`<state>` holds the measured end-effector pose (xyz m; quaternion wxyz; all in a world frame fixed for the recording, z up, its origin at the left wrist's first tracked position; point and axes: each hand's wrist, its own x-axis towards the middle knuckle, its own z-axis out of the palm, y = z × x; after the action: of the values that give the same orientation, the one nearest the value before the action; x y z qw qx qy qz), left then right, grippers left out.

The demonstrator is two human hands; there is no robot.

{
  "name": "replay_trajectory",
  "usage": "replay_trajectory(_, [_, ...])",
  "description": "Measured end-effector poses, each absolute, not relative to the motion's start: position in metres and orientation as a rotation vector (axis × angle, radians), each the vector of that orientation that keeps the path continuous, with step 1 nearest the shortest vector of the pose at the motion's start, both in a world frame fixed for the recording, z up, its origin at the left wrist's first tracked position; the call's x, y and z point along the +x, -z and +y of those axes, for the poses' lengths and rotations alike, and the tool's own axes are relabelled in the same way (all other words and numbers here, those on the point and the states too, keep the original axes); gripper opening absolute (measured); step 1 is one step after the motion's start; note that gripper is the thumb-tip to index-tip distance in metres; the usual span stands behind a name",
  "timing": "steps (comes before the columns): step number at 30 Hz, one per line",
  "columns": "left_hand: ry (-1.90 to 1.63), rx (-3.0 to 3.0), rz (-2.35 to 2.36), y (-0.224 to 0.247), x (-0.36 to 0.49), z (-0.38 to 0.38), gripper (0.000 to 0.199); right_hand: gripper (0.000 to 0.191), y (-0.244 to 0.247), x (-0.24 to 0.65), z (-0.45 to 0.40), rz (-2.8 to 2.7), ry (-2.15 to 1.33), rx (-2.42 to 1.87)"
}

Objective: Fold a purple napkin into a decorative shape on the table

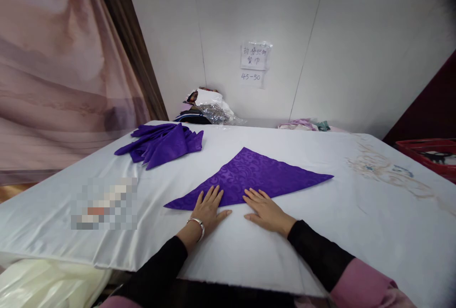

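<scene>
A purple patterned cloth [256,172] lies folded in a triangle on the white-covered table [249,256], its peak pointing away from me and its long edge nearest me. My left hand [209,209] rests flat with spread fingers on that long edge, left of the middle. To its right, my right hand [265,209] also lies flat, fingertips on the cloth near the same edge. Both palms are partly on the white tablecloth, and neither hand grips anything. A loose pile of purple cloths [167,144] sits at the table's back left.
A blurred, pixelated item [107,203] lies at left. Fabrics and clear plastic [210,106] are heaped beyond the back edge, with more cloth [301,125] to the right. A red basket [427,149] stands at far right. Pale plastic [46,282] hangs at lower left.
</scene>
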<state>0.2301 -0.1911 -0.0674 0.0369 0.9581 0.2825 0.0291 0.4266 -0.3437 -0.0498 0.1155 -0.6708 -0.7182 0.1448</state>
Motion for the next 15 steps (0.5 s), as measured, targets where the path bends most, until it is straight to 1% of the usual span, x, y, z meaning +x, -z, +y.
replay_trajectory(5, [-0.096,2.958,0.867,0.068,0.228,-0.191,0.076,0.069,0.05,0.427,-0.343,-2.11,-0.423,-1.964])
replay_trajectory(9, [-0.253,3.009,0.852,0.072,0.23,-0.194,0.076,0.069,0.051,0.427,-0.343,-2.108,-0.405,-1.956])
replay_trajectory(12, [-0.382,3.063,0.714,0.074,0.237,-0.201,0.076,0.069,0.051,0.427,-0.343,-2.106,-0.396,-1.957])
replay_trajectory(15, [-0.319,3.068,0.574,0.075,0.246,-0.209,0.076,0.068,0.051,0.427,-0.343,-2.112,-0.391,-1.952])
